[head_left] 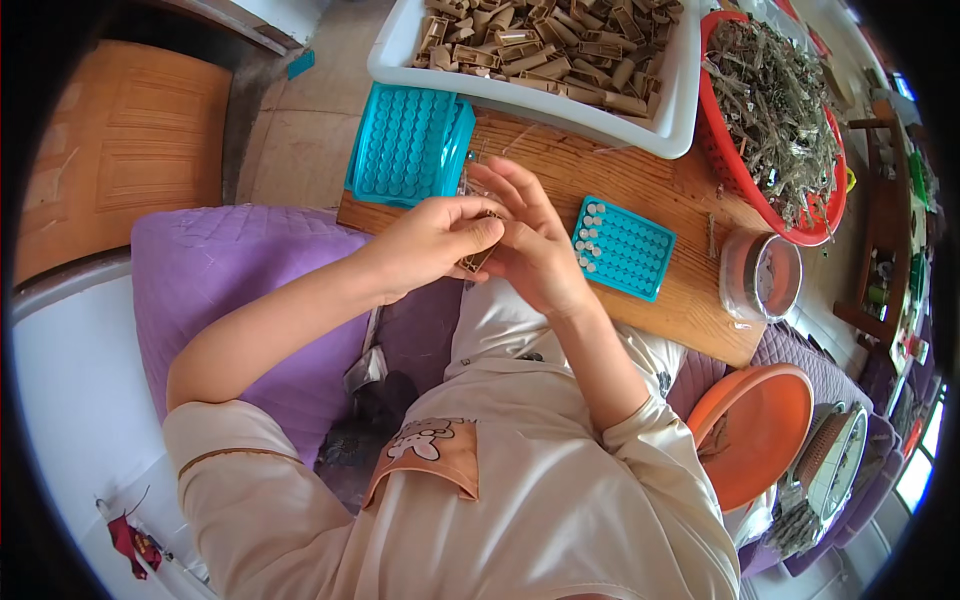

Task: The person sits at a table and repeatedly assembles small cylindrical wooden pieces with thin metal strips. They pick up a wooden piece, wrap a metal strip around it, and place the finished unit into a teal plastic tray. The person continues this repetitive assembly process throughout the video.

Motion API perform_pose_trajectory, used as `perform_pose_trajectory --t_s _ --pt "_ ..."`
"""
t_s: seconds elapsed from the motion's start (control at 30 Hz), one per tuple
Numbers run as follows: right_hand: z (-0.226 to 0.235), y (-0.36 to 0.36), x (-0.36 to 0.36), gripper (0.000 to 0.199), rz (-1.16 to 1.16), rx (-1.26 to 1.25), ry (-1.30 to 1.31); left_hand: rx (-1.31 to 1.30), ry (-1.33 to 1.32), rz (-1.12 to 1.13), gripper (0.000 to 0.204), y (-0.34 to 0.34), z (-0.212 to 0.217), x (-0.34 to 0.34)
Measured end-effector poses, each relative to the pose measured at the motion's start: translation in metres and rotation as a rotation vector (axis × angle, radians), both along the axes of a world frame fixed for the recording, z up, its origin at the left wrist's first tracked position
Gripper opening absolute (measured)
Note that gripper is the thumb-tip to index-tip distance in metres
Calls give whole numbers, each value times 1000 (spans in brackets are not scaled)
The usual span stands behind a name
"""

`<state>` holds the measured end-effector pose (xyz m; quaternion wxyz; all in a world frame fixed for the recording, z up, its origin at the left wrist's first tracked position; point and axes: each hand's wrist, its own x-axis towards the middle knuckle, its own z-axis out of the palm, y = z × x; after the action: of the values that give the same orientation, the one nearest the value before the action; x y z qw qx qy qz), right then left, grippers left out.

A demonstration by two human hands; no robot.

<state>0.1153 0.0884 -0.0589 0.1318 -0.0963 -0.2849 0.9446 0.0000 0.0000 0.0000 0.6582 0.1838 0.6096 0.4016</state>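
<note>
My left hand point(445, 240) is closed around a small tan plastic casing point(476, 262), thumb pressed on top. It is held just above the near edge of the wooden table. My right hand point(535, 245) meets it from the other side, its thumb and fingers at the casing and partly hiding it; the upper fingers are bent and a little apart. Right of my hands lies a shallow teal tray point(640, 250) with rows of round pockets; several small whitish round pieces point(590, 238) sit in its left columns. What lies between my fingertips is too small to make out.
A white bin point(540, 88) of tan casings point(560, 45) stands at the back of the table point(640, 180). Stacked teal trays point(405, 145) are at left. A red basket point(712, 115) of metal parts point(775, 110), a round container point(745, 275) and an orange basin point(750, 440) are at right.
</note>
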Motion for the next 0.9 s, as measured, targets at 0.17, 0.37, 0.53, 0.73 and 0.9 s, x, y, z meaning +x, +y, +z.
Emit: perform_pose_trajectory --t_s 0.17,0.37,0.53,0.73,0.9 --pt "32 56 -20 30 202 613 16 118 -79 117 33 4 17 -21" --pt "35 158 -101 22 -124 1920 -427 159 97 292 28 9 28 -35" --pt "-15 181 -151 24 45 2296 -463 232 192 295 26 9 23 -33" --pt "20 178 -128 25 -317 2002 -327 301 98 278 26 10 34 -15" --pt "86 143 -33 28 -437 1679 -371 599 6 207 36 23 53 21"
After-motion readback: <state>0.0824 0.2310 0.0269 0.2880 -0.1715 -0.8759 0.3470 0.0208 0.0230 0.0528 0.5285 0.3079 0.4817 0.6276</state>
